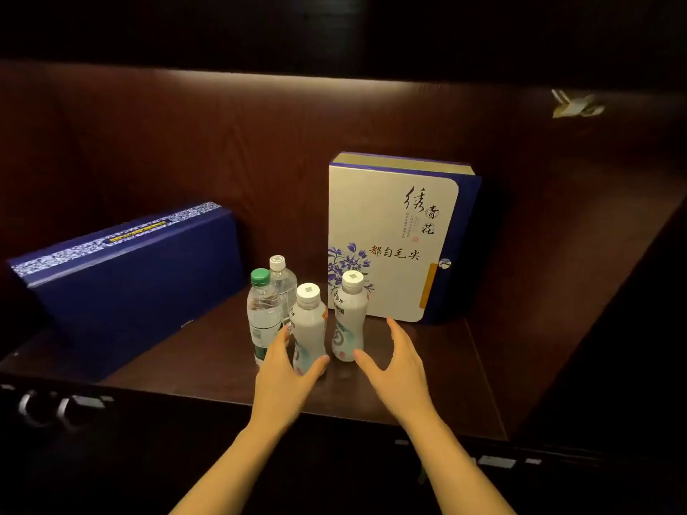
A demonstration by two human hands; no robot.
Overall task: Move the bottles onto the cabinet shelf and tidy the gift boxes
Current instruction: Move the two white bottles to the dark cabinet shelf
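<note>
Lower centre of frame: left hand (286, 366) is spread, thumb one side and fingers the other side of the front-left white bottle (308, 325), down at its base. Fingers look straight, not clamped; can't confirm contact. Right hand (396, 360) is released, palm inward, thumb just beside the base of the right white bottle (349, 321), holding nothing.

Behind those two, at centre: green-cap bottle (262, 310) and clear white-cap bottle (284, 280). All four are on the cabinet shelf (208, 351), packed close, some touching. Long axes vertical, caps up.

Risks, my read:
- Tall narrow bottles in a tight cluster, so a sideways knock from either hand likely topples one into the rest.
- White gift box (390, 224), right of centre, stands on its short edge, long axis vertical, printed face to camera, right bottle just in front. Bump it and it may tip forward onto the bottles.
- Blue gift box (130, 276), left, sits on its long side, long axis running lower left to centre. It's skewed to the shelf edge and probably wants squaring up.
</note>
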